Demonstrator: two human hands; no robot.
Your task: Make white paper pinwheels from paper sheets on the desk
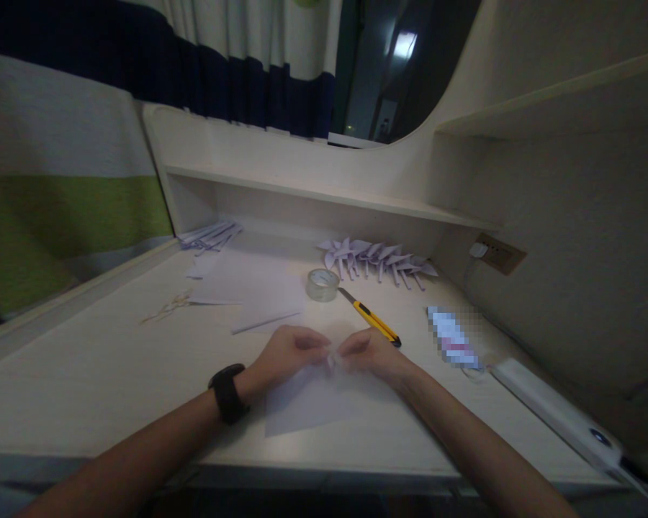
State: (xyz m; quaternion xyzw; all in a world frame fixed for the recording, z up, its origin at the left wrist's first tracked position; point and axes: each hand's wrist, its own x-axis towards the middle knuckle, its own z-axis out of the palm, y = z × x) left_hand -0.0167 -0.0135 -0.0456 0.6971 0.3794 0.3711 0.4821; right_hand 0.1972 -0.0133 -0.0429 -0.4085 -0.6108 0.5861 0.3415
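My left hand [291, 352], below a dark wristwatch [228, 393], and my right hand [375, 352] meet over the desk, fingertips pinched. Between them is a small piece of white paper [331, 358], too blurred to make out its shape. Under the hands lies a white paper sheet [297, 410]. A thin rolled paper stick [264, 323] rests just beyond my left hand. Past my right hand lies a yellow utility knife [375, 321] with its blade out, and a roll of clear tape [322, 285] stands flat beside the blade tip.
Several paper pinwheels [378, 259] lie in a row at the back. Rolled paper sticks [210, 236] are piled at back left, near paper sheets [264, 277] and thin wooden sticks [167, 306]. On the right are a blurred-out phone [453, 338] and a white lamp bar [556, 414].
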